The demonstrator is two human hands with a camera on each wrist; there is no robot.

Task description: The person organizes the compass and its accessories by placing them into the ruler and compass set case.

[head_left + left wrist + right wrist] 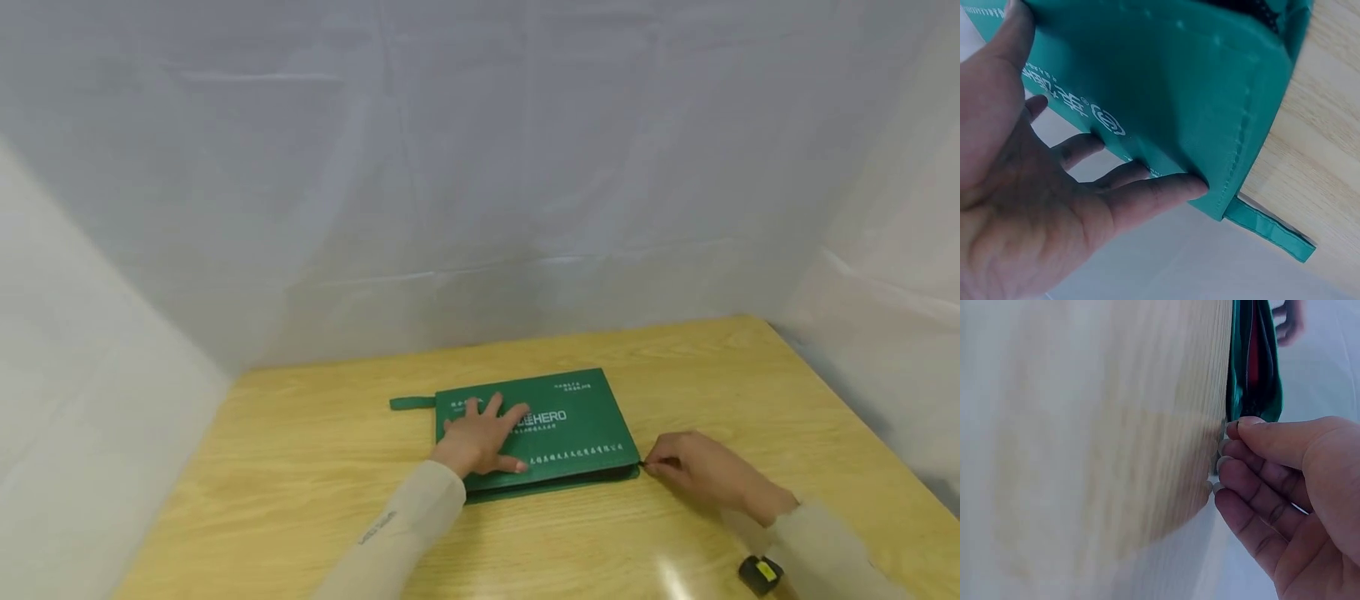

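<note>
A flat green zip pouch (585, 425) with white print, including the word HERO, lies on the wooden table. Its front edge gapes, and in the right wrist view something red (1252, 359) shows inside the slit. My left hand (480, 437) rests on the pouch's left half, fingers spread; the left wrist view shows the fingertips touching the cover. At the front right corner, my right hand (701, 475) pinches the zipper's end between thumb and index finger. The pinched piece itself is mostly hidden by the fingertips.
A green wrist strap (412, 403) sticks out from the pouch's far left corner. White sheeting (480, 183) hangs behind the table (315, 467) and along both sides. On my right wrist sits a black device with a yellow label (761, 575).
</note>
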